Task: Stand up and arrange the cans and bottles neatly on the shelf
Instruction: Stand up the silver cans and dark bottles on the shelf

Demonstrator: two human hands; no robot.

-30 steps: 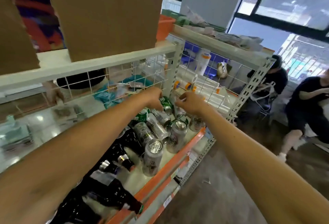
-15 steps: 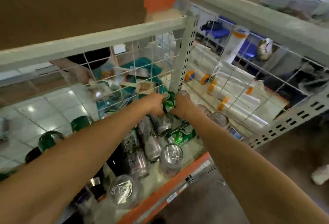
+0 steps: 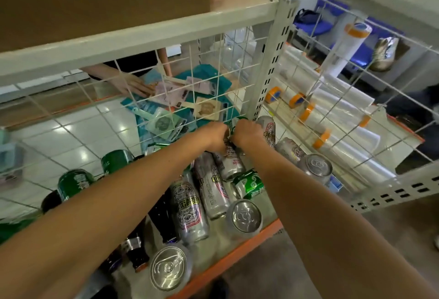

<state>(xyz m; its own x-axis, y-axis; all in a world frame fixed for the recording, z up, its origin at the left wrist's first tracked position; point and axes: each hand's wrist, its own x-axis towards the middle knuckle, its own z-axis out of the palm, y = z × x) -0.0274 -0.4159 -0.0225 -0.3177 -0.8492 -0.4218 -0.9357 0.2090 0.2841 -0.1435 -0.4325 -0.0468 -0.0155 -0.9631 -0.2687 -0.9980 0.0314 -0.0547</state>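
Both my hands reach to the shelf's far right corner. My left hand and my right hand together grip a green can, mostly hidden between them, by the grey upright post. Several silver cans lie on their sides below my wrists, among them a long one and a lying green can. Three silver cans stand upright: one at the right, one in the middle and one at the front. Dark bottles lie at the left, and green cans stand along the back mesh.
White wire mesh closes the back and right side of the shelf, whose orange front edge runs diagonally. A cardboard box sits on the level above. Clear film rolls lie in the neighbouring bay. Another person's hand works behind the mesh.
The view has dropped and closed in on the shelf. My two hands have come together on the green can and carried it further back toward the corner post.
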